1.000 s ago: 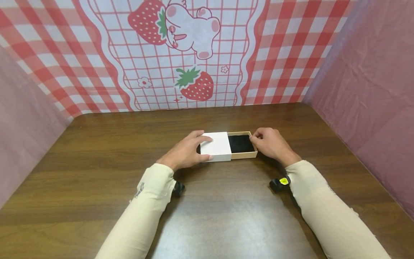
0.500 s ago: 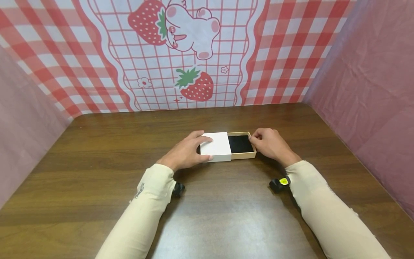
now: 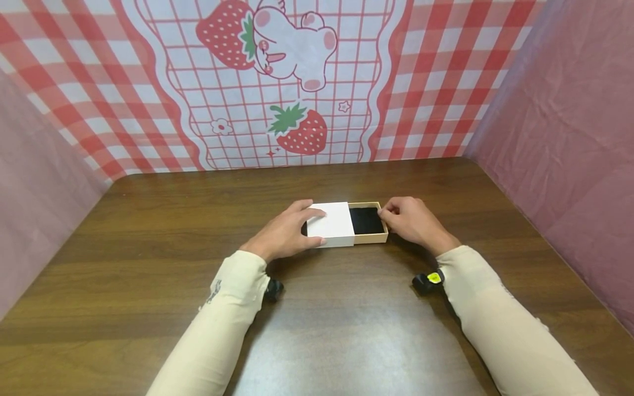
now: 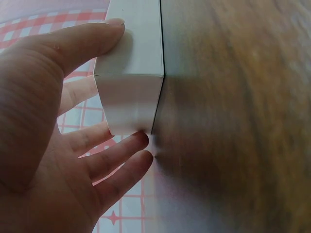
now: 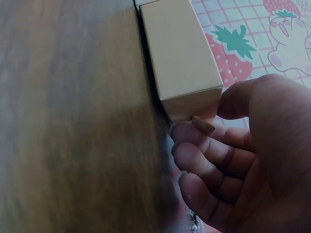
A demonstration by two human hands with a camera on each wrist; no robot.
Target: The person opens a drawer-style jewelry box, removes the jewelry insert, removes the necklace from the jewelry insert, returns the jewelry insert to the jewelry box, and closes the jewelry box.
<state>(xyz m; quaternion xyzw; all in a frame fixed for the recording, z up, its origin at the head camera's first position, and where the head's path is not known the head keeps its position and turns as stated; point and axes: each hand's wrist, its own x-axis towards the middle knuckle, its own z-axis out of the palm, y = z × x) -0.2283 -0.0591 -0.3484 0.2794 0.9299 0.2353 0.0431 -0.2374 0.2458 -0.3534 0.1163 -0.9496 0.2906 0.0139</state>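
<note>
A white slide-out box sleeve [image 3: 331,221] sits on the brown table, with a cream inner drawer [image 3: 371,238] sticking out of its right side. Black soft-looking material [image 3: 365,220] fills the part of the drawer that shows. My left hand [image 3: 283,231] grips the sleeve's left end, thumb on the near side wall and fingers spread over the top and around the end. At the drawer's right end, my right hand [image 3: 413,219] pinches the end wall between thumb and forefinger, its other fingers curled below. A small brown tab [image 5: 203,125] shows at that end in the right wrist view.
Wood-grain table [image 3: 148,275] extends around the box. Behind it hangs a red-and-white checked cloth [image 3: 436,82] with strawberry prints, and pink cloths [image 3: 569,137] flank both sides. Black wrist cameras [image 3: 427,281] hang under the sleeves' cuffs.
The drawer has slid a little to the left into the sleeve, with my right hand moving along with it. My left hand and the sleeve have stayed in place.
</note>
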